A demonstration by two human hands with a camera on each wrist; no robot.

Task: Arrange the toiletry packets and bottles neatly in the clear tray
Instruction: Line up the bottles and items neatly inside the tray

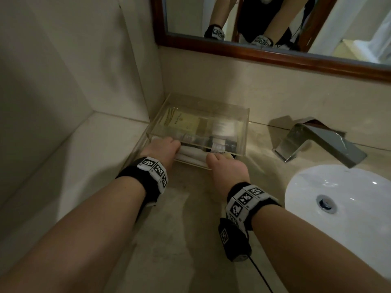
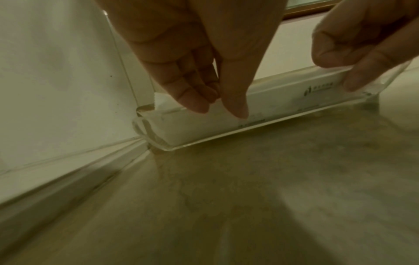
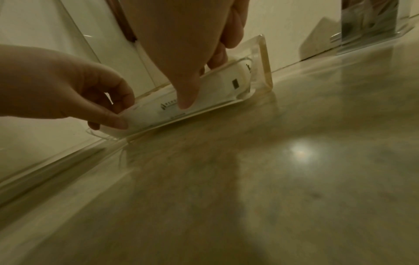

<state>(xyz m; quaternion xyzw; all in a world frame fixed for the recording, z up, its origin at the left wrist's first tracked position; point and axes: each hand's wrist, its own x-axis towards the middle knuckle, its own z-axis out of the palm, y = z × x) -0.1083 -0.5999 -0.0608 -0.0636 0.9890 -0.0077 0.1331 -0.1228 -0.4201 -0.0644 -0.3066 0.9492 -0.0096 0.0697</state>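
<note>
A clear acrylic tray stands in the counter's back left corner. Inside lie a yellow-green packet, a white packet and small dark-capped bottles. A long white packet stands on edge just behind the tray's front wall. My left hand pinches its left end between thumb and fingers. My right hand grips its right part, thumb in front and fingers behind. The same white packet fills most of the front row.
A chrome faucet and a white sink lie to the right of the tray. Tiled walls and a low ledge close off the left. A wood-framed mirror hangs above. Beige counter stretches in front of the tray.
</note>
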